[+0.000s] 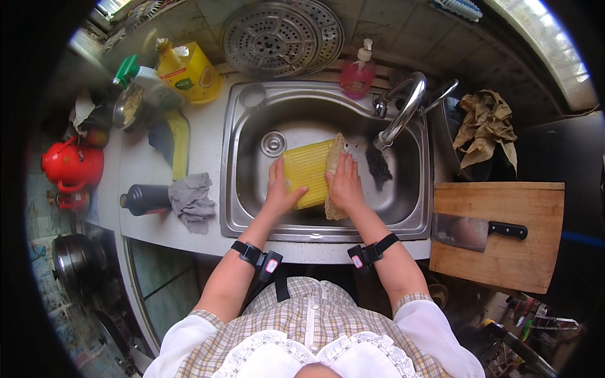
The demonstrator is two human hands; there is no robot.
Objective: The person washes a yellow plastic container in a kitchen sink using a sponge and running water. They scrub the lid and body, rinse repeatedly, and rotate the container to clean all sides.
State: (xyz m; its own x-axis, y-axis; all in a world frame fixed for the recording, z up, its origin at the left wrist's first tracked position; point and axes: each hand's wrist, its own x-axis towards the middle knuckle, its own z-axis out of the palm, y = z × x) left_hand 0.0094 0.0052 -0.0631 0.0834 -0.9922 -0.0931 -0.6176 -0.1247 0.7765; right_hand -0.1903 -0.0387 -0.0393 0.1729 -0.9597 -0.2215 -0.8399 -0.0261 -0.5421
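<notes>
Inside the stainless steel sink is a ribbed yellow plastic container, tilted, with its ribbed face up. My left hand grips its left side, the thumb lying over the lower edge. My right hand presses a tan loofah-like scrubbing pad against the container's right side; the palm hides part of the pad. A dark wet mesh or scourer lies in the basin to the right, below the chrome faucet. The round drain shows at the upper left.
Right of the sink, a cleaver rests on a wooden cutting board. Behind stand a pink soap pump bottle and round steamer racks. On the left counter are a gray cloth, a dark bottle and a yellow jug.
</notes>
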